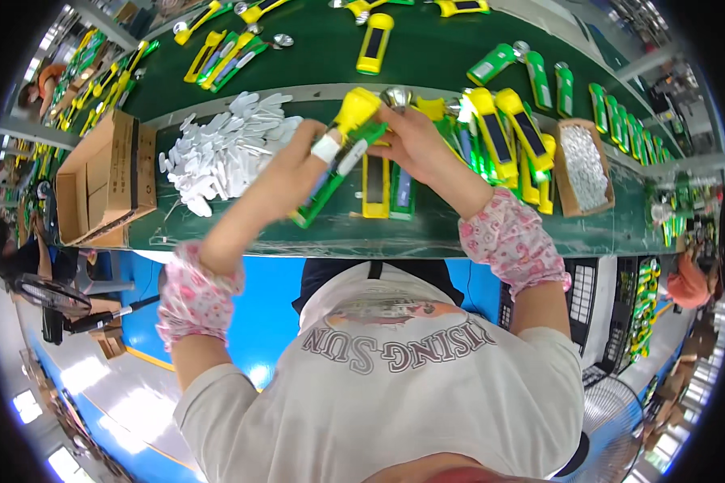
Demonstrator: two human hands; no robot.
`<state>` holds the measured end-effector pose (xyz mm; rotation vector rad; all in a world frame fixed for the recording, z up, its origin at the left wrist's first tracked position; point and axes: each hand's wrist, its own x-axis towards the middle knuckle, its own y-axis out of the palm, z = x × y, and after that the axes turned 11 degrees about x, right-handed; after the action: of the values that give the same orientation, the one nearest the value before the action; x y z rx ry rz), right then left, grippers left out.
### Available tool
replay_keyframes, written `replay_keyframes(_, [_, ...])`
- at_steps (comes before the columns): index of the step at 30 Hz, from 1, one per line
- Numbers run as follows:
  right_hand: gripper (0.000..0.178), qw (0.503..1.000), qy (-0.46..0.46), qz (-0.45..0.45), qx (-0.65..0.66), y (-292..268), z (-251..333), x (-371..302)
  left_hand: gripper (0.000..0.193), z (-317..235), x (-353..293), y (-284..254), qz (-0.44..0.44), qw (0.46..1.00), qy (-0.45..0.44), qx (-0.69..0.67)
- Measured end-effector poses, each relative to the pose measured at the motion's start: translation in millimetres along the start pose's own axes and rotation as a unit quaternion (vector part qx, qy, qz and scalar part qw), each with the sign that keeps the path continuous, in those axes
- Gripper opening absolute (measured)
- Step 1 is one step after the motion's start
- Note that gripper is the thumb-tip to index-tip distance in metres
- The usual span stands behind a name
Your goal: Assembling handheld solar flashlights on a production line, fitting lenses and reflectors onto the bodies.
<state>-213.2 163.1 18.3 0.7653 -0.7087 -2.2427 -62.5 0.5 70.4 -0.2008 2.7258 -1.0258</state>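
Observation:
Over the middle of the bench, my left hand [300, 165] is closed round a yellow-and-green lamp housing [356, 111], held tilted with its yellow end away from me. A white patch, perhaps a wrap or a plastic piece, shows at the left fingers. My right hand [419, 145] has its fingers closed at the housing's upper right edge. Just beyond those fingertips is a shiny round reflector [396, 98]; whether it is joined to the housing I cannot tell. Below the hands lies another housing [374, 187], yellow with a dark panel, beside a green half [403, 193].
White plastic strips [229, 145] are heaped at left, next to an open cardboard box [109, 181]. Several yellow-and-green lamps [499, 133] crowd the right, near a carton of small clear parts [584, 165]. A green belt [314, 56] beyond carries more lamps. Other people sit at both sides.

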Motion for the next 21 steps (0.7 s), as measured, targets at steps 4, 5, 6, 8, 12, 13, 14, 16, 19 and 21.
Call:
replay_keyframes(4, [0.037, 0.984, 0.169, 0.032, -0.037, 28.4, 6.2, 18.8, 0.03, 38.0, -34.0, 10.4, -0.047, 0.976, -0.06, -0.202])
replay_keyframes(5, [0.037, 0.982, 0.18, 0.038, -0.041, 36.3, 14.3, 28.6, 0.032, 45.4, -41.4, 9.3, -0.042, 0.964, -0.111, -0.238])
replay_keyframes(6, [0.035, 0.954, 0.167, 0.068, -0.239, 43.2, 21.3, 38.8, 0.035, 58.4, -51.1, 6.9, -0.043, 0.951, -0.113, -0.286])
replay_keyframes(8, [0.024, 0.797, -0.134, 0.147, -0.571, -2.2, 5.9, 87.2, 0.039, 66.0, -59.4, -9.6, -0.024, 0.906, -0.135, -0.4])
replay_keyframes(12, [0.018, 0.656, -0.289, 0.191, -0.67, 36.9, -28.1, 146.6, 0.046, 98.4, -64.8, -25.3, -0.069, 0.792, -0.123, -0.594])
replay_keyframes(13, [0.018, 0.654, -0.286, 0.197, -0.672, 44.9, -41.3, 152.2, 0.047, 109.7, -63.6, -25.7, -0.087, 0.776, -0.098, -0.617])
replay_keyframes(14, [0.017, 0.655, -0.248, 0.221, -0.678, 51.1, -52.2, 155.2, 0.047, 112.7, -61.8, -23.1, -0.116, 0.764, -0.086, -0.629])
replay_keyframes(16, [0.017, 0.651, -0.207, 0.259, -0.683, 59.4, -66.5, 151.5, 0.049, 125.4, -58.7, -19.8, -0.129, 0.728, -0.065, -0.671])
replay_keyframes(19, [0.02, 0.685, -0.172, 0.197, -0.68, 61.6, -78.1, 137.9, 0.059, 131.3, -41.7, -20.5, -0.076, 0.665, 0.011, -0.743])
replay_keyframes(21, [0.022, 0.678, -0.177, 0.193, -0.687, 54.3, -77.1, 137.7, 0.066, 123.3, -34.8, -22.4, -0.073, 0.657, 0.004, -0.751])
